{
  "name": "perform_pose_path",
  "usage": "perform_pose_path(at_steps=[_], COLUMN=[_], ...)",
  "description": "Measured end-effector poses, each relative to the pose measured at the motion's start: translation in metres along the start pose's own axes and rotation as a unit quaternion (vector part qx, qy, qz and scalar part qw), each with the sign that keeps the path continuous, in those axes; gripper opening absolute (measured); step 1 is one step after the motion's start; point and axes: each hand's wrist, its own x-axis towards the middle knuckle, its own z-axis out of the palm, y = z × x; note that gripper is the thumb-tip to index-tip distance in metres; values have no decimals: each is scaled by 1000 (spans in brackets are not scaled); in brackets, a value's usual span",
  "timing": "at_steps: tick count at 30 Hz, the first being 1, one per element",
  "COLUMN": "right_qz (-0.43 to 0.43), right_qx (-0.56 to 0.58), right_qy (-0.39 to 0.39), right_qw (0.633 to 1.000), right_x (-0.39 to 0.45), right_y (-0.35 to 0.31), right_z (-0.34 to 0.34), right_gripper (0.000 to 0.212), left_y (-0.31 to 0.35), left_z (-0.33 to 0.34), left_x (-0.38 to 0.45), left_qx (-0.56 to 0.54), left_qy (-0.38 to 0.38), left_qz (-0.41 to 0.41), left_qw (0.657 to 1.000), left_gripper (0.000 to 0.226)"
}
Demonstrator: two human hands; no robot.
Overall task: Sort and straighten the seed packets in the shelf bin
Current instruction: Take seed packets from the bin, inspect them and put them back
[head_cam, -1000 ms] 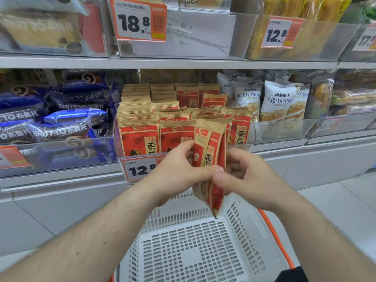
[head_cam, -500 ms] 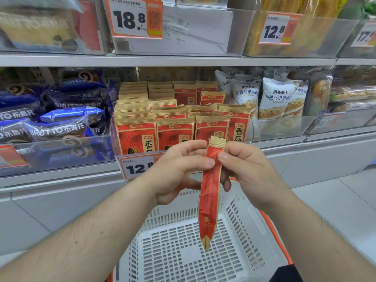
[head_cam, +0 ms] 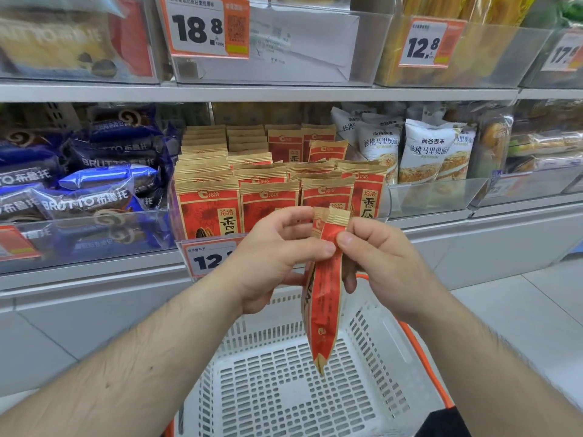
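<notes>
Shop shelving fills the upper half of the frame, with a grey shelf front running across the middle. At centre, thumb and forefinger of the left hand pinch the upper part of a few red-and-tan seed packets, held edge-on and hanging down; the other fingers curl behind the packets. The right hand pinches the same bundle from the other side, thumb tip almost touching the left forefinger. Just behind the hands, a clear shelf bin holds rows of matching packets standing upright, some at the back leaning. A price tag reading 12 hangs on the bin's front. Below the hands, at lower centre, sits a white perforated basket with an orange handle. Blue snack packs lie at left, white bags at right.
</notes>
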Motion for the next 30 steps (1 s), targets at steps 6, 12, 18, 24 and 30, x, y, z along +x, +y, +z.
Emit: perform_pose_path(at_steps=[6,12,18,24,30], right_qz=[28,41,23,24,29], right_qx=[-133,-231,-211,-202,-199], right_qy=[-85,-149,-185,-200,-200], right_qw=[987,961,959,959,959], right_x=[-3,-6,-4,-3,-3], right_y=[-2,-2,-1,2,6], right_z=[-15,-15,-21,-25,-26], right_gripper=[32,22,12,14,12], left_y=[8,13,13,11,9], left_z=[-5,-6,-5,-5,-6], left_x=[3,2,1,3,3], left_qx=[-78,-125,-126,-142,-140], left_qy=[117,158,154,149,144], left_qz=[47,60,50,41,48], left_qw=[989,978,979,978,979], left_gripper=[80,87,86,77,79])
